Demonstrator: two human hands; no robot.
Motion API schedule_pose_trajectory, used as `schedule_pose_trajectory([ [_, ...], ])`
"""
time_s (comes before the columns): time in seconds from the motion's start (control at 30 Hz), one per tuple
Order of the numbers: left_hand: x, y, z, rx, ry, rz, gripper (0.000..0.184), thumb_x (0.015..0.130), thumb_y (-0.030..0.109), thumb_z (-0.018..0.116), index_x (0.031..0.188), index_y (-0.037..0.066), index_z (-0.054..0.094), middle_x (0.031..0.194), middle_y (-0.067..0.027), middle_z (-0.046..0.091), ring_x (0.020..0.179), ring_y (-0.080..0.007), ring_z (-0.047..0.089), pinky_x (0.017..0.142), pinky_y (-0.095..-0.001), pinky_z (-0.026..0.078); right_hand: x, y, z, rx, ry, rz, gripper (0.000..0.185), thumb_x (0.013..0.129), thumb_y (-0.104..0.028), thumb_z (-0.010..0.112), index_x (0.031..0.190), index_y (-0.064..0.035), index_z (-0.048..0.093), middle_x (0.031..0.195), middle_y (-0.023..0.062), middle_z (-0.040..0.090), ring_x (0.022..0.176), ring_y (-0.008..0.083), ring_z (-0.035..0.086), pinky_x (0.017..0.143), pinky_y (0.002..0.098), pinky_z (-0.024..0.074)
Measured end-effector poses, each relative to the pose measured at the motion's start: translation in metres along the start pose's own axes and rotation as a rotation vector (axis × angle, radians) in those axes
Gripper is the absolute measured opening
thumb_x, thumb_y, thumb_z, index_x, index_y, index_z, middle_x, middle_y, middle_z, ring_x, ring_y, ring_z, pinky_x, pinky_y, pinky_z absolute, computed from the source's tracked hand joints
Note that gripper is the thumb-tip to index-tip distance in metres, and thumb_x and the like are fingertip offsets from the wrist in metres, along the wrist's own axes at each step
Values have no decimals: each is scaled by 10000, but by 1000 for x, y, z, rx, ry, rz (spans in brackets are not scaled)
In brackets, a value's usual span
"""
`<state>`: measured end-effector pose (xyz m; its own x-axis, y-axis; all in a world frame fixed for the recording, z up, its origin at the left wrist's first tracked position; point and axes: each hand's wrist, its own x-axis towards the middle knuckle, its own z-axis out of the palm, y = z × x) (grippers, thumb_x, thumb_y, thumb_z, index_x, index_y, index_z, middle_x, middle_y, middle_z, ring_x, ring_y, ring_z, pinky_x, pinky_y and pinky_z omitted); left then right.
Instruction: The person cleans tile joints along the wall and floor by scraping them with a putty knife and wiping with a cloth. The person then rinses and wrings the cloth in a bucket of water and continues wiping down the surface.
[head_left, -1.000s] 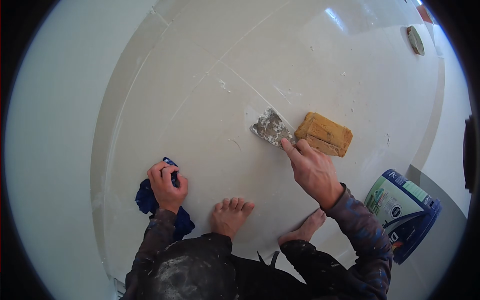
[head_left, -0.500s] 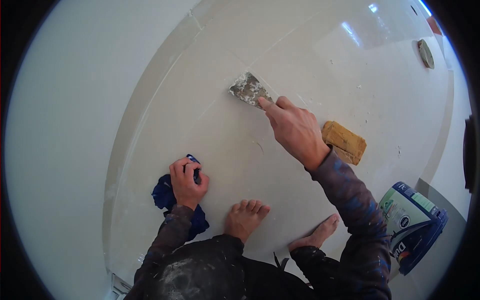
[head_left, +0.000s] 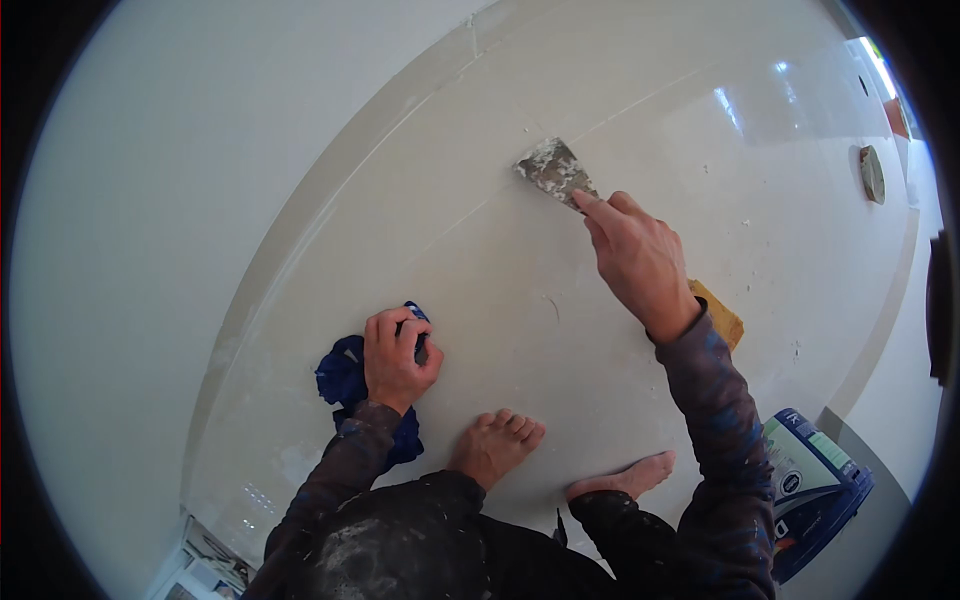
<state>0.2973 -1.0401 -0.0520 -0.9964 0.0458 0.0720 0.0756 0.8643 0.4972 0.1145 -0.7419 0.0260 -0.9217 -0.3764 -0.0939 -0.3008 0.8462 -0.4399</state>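
My right hand (head_left: 645, 262) is closed around a putty knife (head_left: 556, 172), index finger stretched along its blade. White residue coats the metal, and the blade is at the pale floor tiles (head_left: 480, 300), close to a thin joint line. My left hand (head_left: 398, 358) is down on the floor with curled fingers, gripping a crumpled dark blue cloth (head_left: 342, 370). A blue and white bit (head_left: 416, 312) pokes out by its fingertips; I cannot make out whether it belongs to the cloth. Partly behind my right wrist lies a yellow-brown block (head_left: 722, 318).
A blue and white paint bucket (head_left: 815, 490) stands by my right arm. Farther off on the right is a round, flat object (head_left: 872, 175). A white wall (head_left: 150, 200) runs along the left. White crumbs dot the tiles, and my bare feet (head_left: 497, 447) are below.
The view has turned a little, so the floor marks sit farther right and lower. My right hand and the putty knife appear farther right. My right forearm now covers more of the yellow-brown block.
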Motion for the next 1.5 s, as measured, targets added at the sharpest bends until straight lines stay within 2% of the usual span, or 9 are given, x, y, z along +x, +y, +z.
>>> schedule_pose_trajectory([
  [0.3, 3, 3, -4, -2, 18, 1, 253, 762, 58, 708, 994, 120, 628, 1117, -88, 573, 1045, -338, 552, 882, -455, 507, -32, 18, 6, 6, -81, 9, 336, 970, -96, 637, 1293, -140, 720, 896, 109, 635, 753, 358, 671, 664, 466, 538],
  [0.47, 2, -1, -1, -5, 9, 16, 264, 753, 41, 702, 999, 99, 626, 1127, -114, 564, 1049, -350, 533, 899, -459, 487, 7, 2, 48, 83, 117, 0, 315, 974, -92, 632, 1273, -122, 726, 900, 126, 634, 786, 363, 674, 698, 459, 545],
  [0.6, 1, 0, -1, -9, 13, 15, 265, 752, 36, 701, 998, 98, 626, 1127, -115, 564, 1048, -354, 535, 901, -463, 489, 27, 6, 16, 332, 246, 4, 277, 987, -97, 648, 1251, -87, 732, 908, 144, 658, 792, 357, 665, 707, 437, 523],
  [0.8, -1, -1, 0, -2, 11, 4, 261, 757, 39, 700, 999, 100, 625, 1127, -114, 564, 1052, -357, 536, 905, -464, 489, -47, 23, -34, 155, -47, 56, 271, 974, -83, 655, 1233, -88, 739, 872, 129, 637, 736, 346, 647, 662, 442, 506],
  [0.97, 2, 2, -3, 6, 29, 6, 259, 761, 45, 708, 997, 111, 624, 1113, -97, 570, 1032, -344, 550, 873, -456, 504, -63, 17, -1, 90, -99, 80, 312, 962, -68, 646, 1263, -105, 721, 907, 116, 640, 754, 360, 662, 672, 472, 526],
  [1.23, 5, 4, -3, 25, 34, 13, 236, 762, 47, 705, 978, 107, 632, 1109, -98, 570, 1035, -343, 547, 868, -456, 506, 18, -23, 35, 59, 116, -46, 302, 985, -76, 611, 1267, -102, 714, 909, 124, 635, 759, 362, 670, 672, 461, 532],
  [1.33, 2, 1, -3, -7, 20, -14, 234, 761, 39, 694, 978, 92, 623, 1130, -115, 559, 1052, -354, 530, 898, -461, 489, -22, -37, 12, 59, -25, -45, 361, 949, -73, 568, 1291, -100, 680, 982, 131, 653, 839, 370, 704, 716, 482, 560],
  [1.4, 2, 3, -3, 3, 21, -21, 231, 766, 52, 704, 979, 107, 633, 1112, -94, 573, 1036, -339, 551, 872, -454, 508, -49, -36, 0, 19, -148, 127, 336, 945, -71, 569, 1261, -95, 681, 989, 133, 656, 831, 371, 705, 713, 483, 560],
  [1.5, 1, 2, -1, 15, 35, -11, 228, 768, 55, 705, 978, 107, 635, 1114, -95, 574, 1044, -340, 553, 872, -452, 509, -56, -25, 14, -4, -128, 130, 315, 944, -72, 578, 1240, -93, 685, 988, 137, 655, 808, 375, 699, 707, 489, 559],
])
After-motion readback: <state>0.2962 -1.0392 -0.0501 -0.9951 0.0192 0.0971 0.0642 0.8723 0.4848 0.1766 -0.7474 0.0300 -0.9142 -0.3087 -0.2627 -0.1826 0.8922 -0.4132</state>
